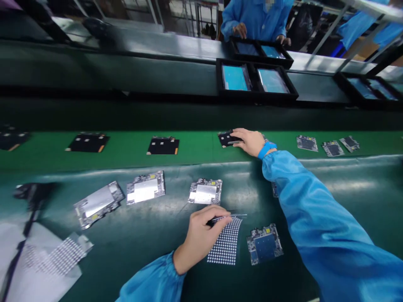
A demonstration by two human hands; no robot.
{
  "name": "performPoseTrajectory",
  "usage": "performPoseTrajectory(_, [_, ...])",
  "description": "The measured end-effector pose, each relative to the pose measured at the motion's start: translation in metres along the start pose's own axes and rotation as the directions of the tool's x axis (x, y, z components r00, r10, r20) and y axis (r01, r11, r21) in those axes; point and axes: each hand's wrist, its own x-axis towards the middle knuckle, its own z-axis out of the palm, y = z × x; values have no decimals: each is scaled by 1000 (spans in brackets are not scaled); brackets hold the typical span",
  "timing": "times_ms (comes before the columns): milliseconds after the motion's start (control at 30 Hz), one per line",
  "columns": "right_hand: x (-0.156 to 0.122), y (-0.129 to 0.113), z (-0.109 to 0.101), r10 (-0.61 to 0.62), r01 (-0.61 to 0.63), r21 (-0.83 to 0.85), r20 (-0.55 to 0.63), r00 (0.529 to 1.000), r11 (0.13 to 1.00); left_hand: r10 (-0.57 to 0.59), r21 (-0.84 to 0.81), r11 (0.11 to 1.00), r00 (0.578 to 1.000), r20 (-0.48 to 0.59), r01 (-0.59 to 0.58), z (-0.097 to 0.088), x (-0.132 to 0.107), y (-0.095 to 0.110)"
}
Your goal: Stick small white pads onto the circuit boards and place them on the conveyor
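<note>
My left hand (203, 235) is closed on slim metal tweezers (237, 215), whose tips point right. Under its fingers is a sheet of small round white stickers (225, 245); whether the hand also grips the sheet I cannot tell. Reaching forward over the green belt, my right hand (250, 142) has its fingers closed at the right side of a black-covered circuit board (225, 139). Just in front of me, a circuit board with a dark blue-grey patch (265, 245) lies right of the stickers. A board with a silver shield (205, 192) lies beyond my left hand.
More silver-shielded boards (145, 188) lie to the left. Along the green belt (195, 147) are black-covered boards (163, 146) and bare boards (307, 143). Another sticker sheet (66, 256) and a dark stand (30, 222) are at left. Across the line, a co-worker (258, 19) touches black trays (256, 94).
</note>
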Motion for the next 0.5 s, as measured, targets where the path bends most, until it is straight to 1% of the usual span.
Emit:
performPoseTrajectory(67, [3, -2, -8, 13, -13, -6, -30, 999, 1000, -17, -10, 1000, 1000, 1, 17, 1, -1, 0])
performPoseTrajectory(133, [-4, -7, -20, 21, -19, 19, -67, 998, 1000, -24, -13, 1000, 1000, -1, 24, 2, -1, -1])
performPoseTrajectory(167, [-10, -11, -25, 20, -17, 48, -59, 998, 999, -24, -13, 1000, 1000, -1, 24, 2, -1, -2])
performPoseTrajectory(267, [-36, -25, -33, 8, -21, 148, 88, 996, 989, -20, -4, 1000, 1000, -5, 20, 2, -1, -3])
performPoseTrajectory(300, [-46, -31, -33, 17, -37, 177, 112, 994, 984, -15, -3, 1000, 1000, -9, 15, 2, -1, -3])
performPoseTrajectory(333, [-57, -37, -32, 42, -61, 212, 91, 995, 975, -9, -3, 1000, 1000, -13, 9, 1, -1, -3])
performPoseTrajectory(367, [-68, -43, -32, 88, -94, 266, 34, 996, 959, -4, -5, 1000, 1000, -15, 4, 1, 0, -3])
performPoseTrajectory(400, [-79, -50, -33, 147, -128, 353, -27, 989, 927, 0, -6, 1000, 1000, -15, 0, 1, 0, -2])
performPoseTrajectory(433, [-90, -57, -35, 204, -148, 472, -70, 976, 869, 3, -8, 1000, 1000, -14, -3, 1, 1, -1])
performPoseTrajectory(467, [-101, -65, -37, 244, -150, 598, -78, 967, 787, 2, -9, 1000, 1000, -12, -3, 1, 1, 0])
performPoseTrajectory(500, [-112, -72, -40, 252, -143, 711, -50, 966, 689, 2, -10, 1000, 1000, -13, -2, 1, 2, 0])
